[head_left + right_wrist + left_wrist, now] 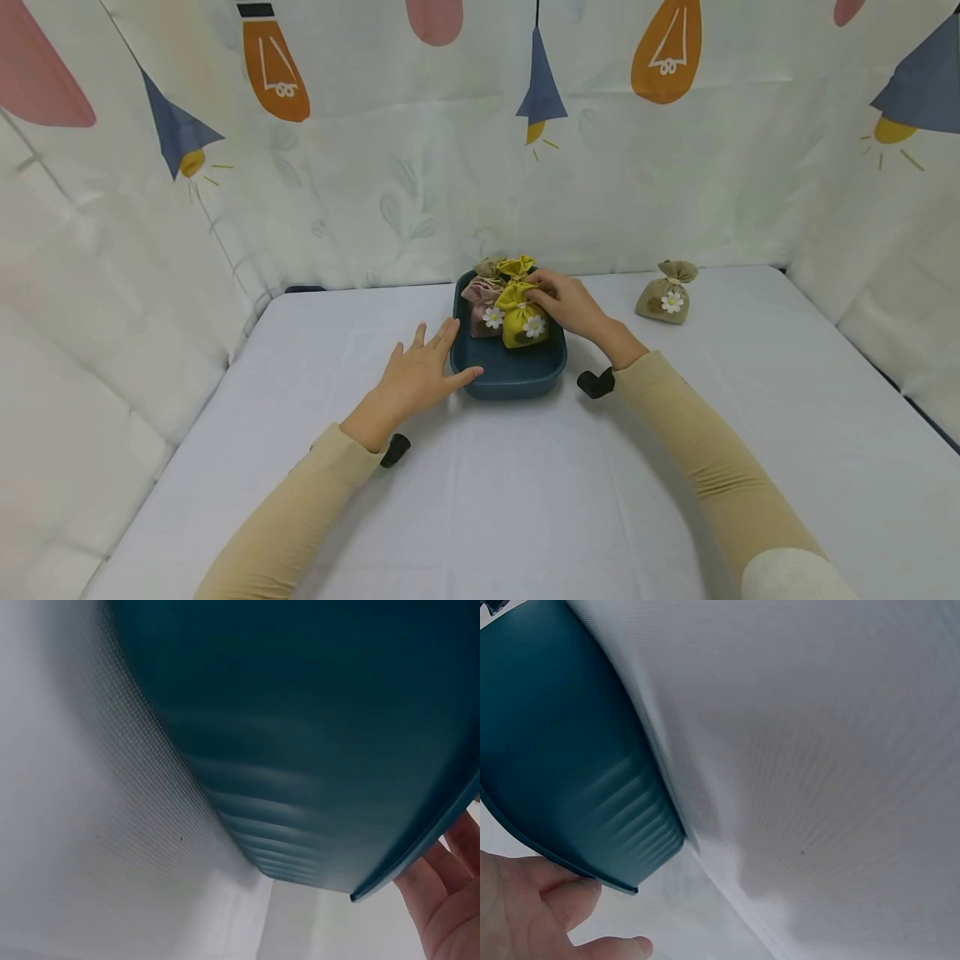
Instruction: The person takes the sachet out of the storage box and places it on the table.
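A dark blue tub [508,388] on the table holds several small drawstring pouches. Inside are a yellow pouch [524,327] with a white daisy, a second yellow pouch [517,267] behind it, a pink pouch [481,325] and a beige pouch [491,267] at the back. My right hand [573,307] reaches over the tub's right rim and pinches the front yellow pouch near its gathered neck. Fingers spread, my left hand [420,375] rests at the left rim. Both wrist views show the tub's outer wall [570,735], with the pouches hidden behind it.
Off to the right, a khaki pouch [664,296] with a daisy stands on the white-covered table [525,500]. Pale curtains [360,192] printed with lamps and bulbs hang along the back and sides. A black wrist device [596,383] sits below the right wrist.
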Action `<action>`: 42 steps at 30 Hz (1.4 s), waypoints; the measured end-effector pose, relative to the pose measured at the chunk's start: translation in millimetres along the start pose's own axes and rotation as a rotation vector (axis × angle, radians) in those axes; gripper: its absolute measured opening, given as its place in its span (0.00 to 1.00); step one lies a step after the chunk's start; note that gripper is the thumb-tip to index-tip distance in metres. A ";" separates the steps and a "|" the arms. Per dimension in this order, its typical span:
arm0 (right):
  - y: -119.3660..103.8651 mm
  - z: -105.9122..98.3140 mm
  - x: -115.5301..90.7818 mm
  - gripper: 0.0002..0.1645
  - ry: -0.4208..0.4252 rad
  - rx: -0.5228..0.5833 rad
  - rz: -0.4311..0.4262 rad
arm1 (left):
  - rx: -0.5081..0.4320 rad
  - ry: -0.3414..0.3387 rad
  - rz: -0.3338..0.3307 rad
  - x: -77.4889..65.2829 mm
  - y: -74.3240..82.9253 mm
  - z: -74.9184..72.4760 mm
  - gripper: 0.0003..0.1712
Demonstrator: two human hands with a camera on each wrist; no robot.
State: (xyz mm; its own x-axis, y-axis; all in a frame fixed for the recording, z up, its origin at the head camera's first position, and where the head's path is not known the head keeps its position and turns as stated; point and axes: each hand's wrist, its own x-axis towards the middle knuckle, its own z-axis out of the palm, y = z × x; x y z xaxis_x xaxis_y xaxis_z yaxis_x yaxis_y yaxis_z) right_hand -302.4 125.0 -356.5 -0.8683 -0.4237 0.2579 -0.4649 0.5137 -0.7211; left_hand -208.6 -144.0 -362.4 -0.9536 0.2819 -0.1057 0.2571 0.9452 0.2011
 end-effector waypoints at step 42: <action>-16.6 -25.6 -9.4 0.15 0.142 0.126 -0.045 | -0.004 -0.005 0.005 -0.1 -0.2 -2.1 0.58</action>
State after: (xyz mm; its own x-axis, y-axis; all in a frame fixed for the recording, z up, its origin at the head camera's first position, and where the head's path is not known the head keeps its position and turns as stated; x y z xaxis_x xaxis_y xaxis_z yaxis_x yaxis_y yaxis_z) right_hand -291.0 139.6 -330.5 -0.8671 -0.3299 0.3731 -0.4858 0.3953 -0.7796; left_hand -208.8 -144.6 -360.4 -0.9516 0.2872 -0.1096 0.2610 0.9432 0.2055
